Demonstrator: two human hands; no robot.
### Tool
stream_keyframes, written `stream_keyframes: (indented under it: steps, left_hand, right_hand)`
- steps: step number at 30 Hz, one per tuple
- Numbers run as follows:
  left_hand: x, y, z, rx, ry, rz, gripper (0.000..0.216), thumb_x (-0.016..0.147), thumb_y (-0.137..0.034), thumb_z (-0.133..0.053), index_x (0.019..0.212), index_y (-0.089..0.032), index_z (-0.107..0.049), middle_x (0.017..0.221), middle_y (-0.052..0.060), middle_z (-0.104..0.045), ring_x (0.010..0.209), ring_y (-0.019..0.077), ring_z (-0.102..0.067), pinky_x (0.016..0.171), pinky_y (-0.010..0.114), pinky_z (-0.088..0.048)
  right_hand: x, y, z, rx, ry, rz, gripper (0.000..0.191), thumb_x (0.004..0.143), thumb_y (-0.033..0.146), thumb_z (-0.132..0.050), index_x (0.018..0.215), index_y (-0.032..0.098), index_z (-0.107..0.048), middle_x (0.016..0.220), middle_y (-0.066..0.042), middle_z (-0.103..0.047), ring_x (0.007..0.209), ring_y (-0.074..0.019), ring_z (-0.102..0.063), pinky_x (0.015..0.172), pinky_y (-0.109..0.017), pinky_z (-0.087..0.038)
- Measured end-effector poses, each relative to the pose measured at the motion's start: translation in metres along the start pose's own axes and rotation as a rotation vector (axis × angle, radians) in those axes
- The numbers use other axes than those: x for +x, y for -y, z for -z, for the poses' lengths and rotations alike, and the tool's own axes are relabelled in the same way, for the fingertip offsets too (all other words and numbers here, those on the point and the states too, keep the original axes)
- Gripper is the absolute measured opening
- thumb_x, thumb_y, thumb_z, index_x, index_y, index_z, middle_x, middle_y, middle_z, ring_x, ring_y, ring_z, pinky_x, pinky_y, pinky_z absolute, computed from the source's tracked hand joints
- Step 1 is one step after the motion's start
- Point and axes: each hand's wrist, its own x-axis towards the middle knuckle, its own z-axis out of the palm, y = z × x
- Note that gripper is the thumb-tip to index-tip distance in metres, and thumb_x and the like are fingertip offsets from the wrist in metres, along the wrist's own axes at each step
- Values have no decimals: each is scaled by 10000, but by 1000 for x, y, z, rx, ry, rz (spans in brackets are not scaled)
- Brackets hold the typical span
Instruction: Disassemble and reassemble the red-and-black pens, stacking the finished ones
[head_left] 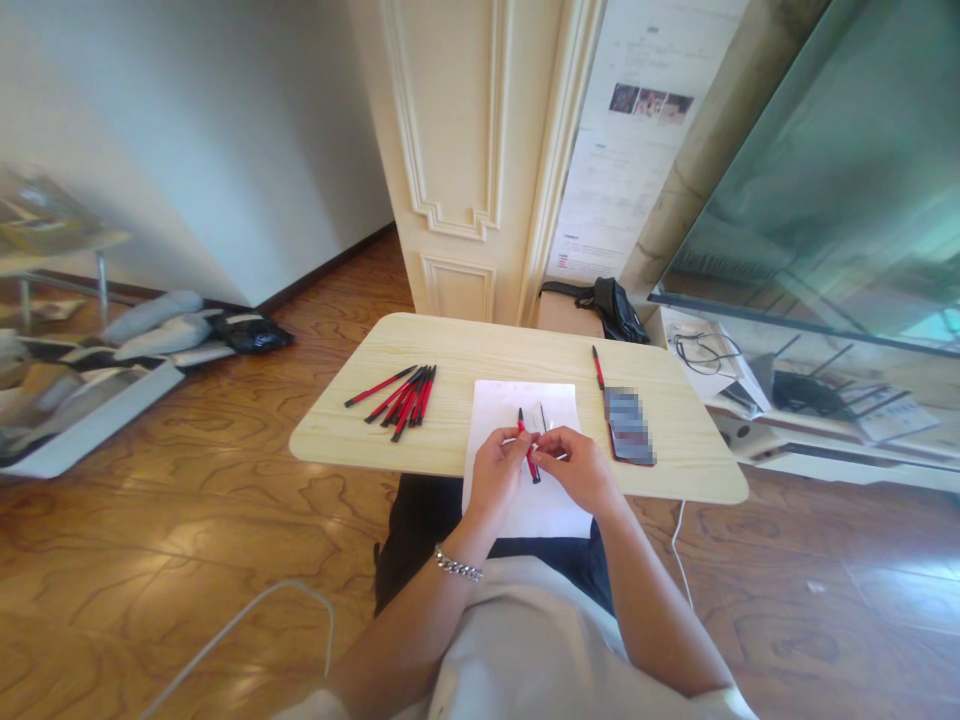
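Over a white sheet of paper (487, 400), my left hand (496, 472) is closed on a red pen with black ends (533, 466). The pen points away from me, slightly tilted. My right hand (579, 468) meets it from the other side, thumb and fingertips pinched together at the pen's middle; what exactly they grip is too small to tell. Just beyond the fingertips shows a small clear or whitish piece with a thin dark line (543, 412), partly hidden by the hands. Several similar red and black pens (405, 400) lie in a loose pile on the left.
The pale wooden table (337, 430) has rounded corners. On its right side lie a phone (630, 430) and one red and black pen (598, 368). A black bag (619, 310) sits behind the table. White cables (679, 545) hang by the right edge.
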Motion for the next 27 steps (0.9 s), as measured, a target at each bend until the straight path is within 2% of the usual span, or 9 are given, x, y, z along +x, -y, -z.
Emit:
stream_keyframes:
  steps: [4,7,9,12,15,18,23,27]
  left_hand:
    - [-1,-2,-6,32,22,-9,321,765,-444,-648,896,-153,-627,699,56,-698,612,160,-626,558,248,-419]
    - [-1,-2,-5,38,46,1,357,756,-427,-663,980,-152,-617,777,78,-710,734,193,-655,589,255,-435]
    - [-1,-1,-2,32,61,12,394,740,-415,-678,1033,-162,-604,878,96,-713,821,210,-658,607,261,-444]
    - [0,1,2,24,57,23,380,715,-406,-693,998,-165,-612,929,101,-704,807,202,-655,589,257,-444]
    - [1,3,6,38,50,8,349,711,-398,-692,959,-162,-621,918,94,-699,765,183,-650,581,250,-444]
    - [3,5,10,70,56,-13,342,727,-398,-676,966,-161,-616,901,83,-695,753,172,-647,598,251,-452]
    - [8,9,17,98,56,-53,348,724,-412,-670,950,-152,-619,822,64,-688,702,160,-641,594,252,-459]
    - [11,10,25,134,38,-105,334,748,-429,-636,924,-145,-617,776,59,-678,622,140,-621,530,233,-438]
  right_hand:
    - [-3,4,-7,32,-13,-13,201,756,351,-639,876,189,-647,789,-45,-689,683,-159,-622,625,-276,-470]
    - [6,0,2,-11,-62,-58,230,769,366,-620,910,188,-656,777,-51,-699,673,-169,-634,617,-280,-470]
    - [16,-5,13,-138,-135,-97,239,765,364,-623,930,195,-664,789,-50,-708,710,-179,-646,650,-284,-464]
    - [33,-16,28,-442,-226,-160,230,774,353,-611,944,217,-685,825,-47,-719,800,-199,-649,706,-294,-435]
    - [44,-26,30,-640,-221,-200,231,800,350,-577,953,222,-695,871,-56,-719,841,-208,-641,706,-287,-410]
    - [49,-33,23,-751,-198,-178,226,818,349,-557,932,221,-704,912,-69,-707,850,-204,-630,703,-276,-398]
    - [47,-36,19,-776,-195,-144,247,840,359,-538,949,210,-702,944,-78,-689,850,-190,-617,711,-260,-397]
    - [40,-40,28,-723,-271,-128,273,878,355,-468,977,219,-684,947,-60,-689,826,-175,-615,723,-258,-396]
